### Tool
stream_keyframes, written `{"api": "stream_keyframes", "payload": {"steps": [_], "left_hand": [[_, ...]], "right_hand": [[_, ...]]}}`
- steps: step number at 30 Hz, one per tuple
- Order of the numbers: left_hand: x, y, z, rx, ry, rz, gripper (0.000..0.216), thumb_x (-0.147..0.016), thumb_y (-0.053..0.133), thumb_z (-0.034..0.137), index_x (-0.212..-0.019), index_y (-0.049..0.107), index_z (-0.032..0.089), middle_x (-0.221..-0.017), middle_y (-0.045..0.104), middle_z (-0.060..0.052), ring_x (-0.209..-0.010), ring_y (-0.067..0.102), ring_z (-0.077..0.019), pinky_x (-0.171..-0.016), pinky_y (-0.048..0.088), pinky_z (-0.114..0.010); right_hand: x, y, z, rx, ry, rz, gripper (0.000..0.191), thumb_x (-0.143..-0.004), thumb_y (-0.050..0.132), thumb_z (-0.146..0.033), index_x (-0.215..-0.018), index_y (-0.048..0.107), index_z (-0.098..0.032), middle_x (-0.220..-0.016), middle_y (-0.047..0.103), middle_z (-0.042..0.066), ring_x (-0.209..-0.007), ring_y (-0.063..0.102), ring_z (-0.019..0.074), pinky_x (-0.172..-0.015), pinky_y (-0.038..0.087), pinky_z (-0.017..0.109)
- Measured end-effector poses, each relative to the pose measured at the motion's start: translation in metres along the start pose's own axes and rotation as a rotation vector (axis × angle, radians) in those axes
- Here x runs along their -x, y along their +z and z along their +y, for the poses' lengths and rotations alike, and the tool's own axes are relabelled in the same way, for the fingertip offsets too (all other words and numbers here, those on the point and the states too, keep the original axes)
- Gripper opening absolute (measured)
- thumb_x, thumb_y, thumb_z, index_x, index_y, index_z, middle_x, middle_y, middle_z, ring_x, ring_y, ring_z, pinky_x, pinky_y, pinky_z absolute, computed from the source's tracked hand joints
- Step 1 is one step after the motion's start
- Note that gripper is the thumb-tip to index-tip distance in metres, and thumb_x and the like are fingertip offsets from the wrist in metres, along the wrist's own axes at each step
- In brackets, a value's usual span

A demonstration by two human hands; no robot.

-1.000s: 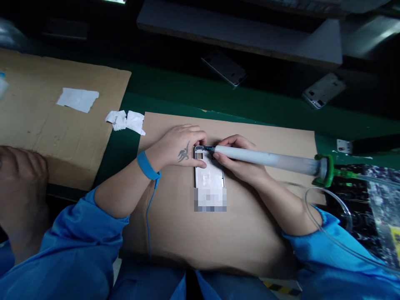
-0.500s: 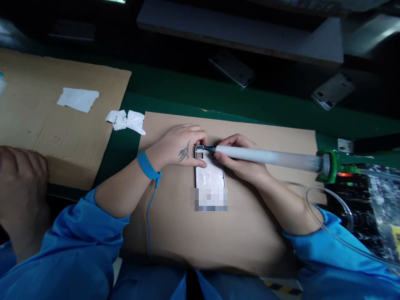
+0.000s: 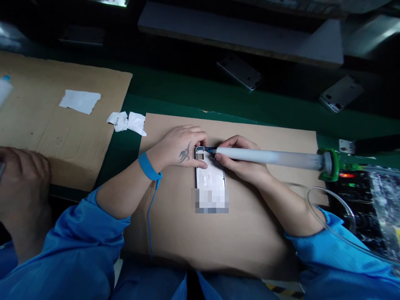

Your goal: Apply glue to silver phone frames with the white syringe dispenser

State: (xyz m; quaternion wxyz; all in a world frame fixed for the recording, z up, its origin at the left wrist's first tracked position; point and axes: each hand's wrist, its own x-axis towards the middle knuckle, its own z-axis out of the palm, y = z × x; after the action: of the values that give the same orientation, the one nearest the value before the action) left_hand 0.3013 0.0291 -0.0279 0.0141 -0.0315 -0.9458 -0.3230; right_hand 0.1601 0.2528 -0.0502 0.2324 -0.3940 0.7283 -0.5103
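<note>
Hands barely moved: the left hand (image 3: pixel 179 152) held the phone frame (image 3: pixel 210 177), and the right hand (image 3: pixel 240 160) gripped the big syringe (image 3: pixel 268 155), its tip at the frame.

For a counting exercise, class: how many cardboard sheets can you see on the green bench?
2. One sheet lies in front of the person, under the phone frame. The other sheet lies to its left, with white paper on it. Others could lie out of view.

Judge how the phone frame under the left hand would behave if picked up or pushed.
The phone frame looks light for its size: a thin shell with a cut-out. Its straight metal-looking edges suggest stiffness. Lying flat on the cardboard sheet, it probably won't roll.
</note>
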Motion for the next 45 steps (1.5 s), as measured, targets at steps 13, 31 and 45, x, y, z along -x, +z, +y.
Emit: {"api": "stream_keyframes", "payload": {"steps": [13, 31, 45], "left_hand": [[0.0002, 0.0008, -0.0006, -0.004, 0.004, 0.003, 0.057, -0.079, 0.100, 0.063, -0.102, 0.069, 0.022, -0.105, 0.074, -0.004, -0.096, 0.066, -0.0260, -0.088, 0.045, -0.039], [0.0007, 0.0013, -0.0015, -0.003, 0.016, 0.013, 0.057, -0.079, 0.100, 0.064, -0.102, 0.069, 0.022, -0.103, 0.073, -0.003, -0.094, 0.066, -0.0250, -0.087, 0.045, -0.039], [0.0008, 0.0012, 0.0013, -0.003, -0.007, 0.013, 0.056, -0.079, 0.101, 0.062, -0.102, 0.070, 0.021, -0.105, 0.074, -0.004, -0.095, 0.066, -0.0250, -0.087, 0.045, -0.038]], "right_hand": [[-0.0011, -0.0014, -0.0014, 0.016, 0.011, 0.000, 0.033, -0.083, 0.095, -0.051, -0.088, 0.074, -0.026, -0.083, 0.080, 0.005, -0.068, 0.071, 0.0215, -0.059, 0.054, 0.034], [-0.0002, -0.0013, -0.0050, 0.028, 0.021, 0.040, 0.029, -0.081, 0.092, -0.046, -0.086, 0.073, -0.025, -0.080, 0.079, 0.004, -0.065, 0.069, 0.0194, -0.057, 0.052, 0.030], [0.0007, -0.0032, -0.0023, 0.049, 0.014, 0.044, 0.030, -0.082, 0.093, -0.048, -0.086, 0.072, -0.026, -0.080, 0.079, 0.005, -0.065, 0.069, 0.0206, -0.056, 0.051, 0.031]]}}
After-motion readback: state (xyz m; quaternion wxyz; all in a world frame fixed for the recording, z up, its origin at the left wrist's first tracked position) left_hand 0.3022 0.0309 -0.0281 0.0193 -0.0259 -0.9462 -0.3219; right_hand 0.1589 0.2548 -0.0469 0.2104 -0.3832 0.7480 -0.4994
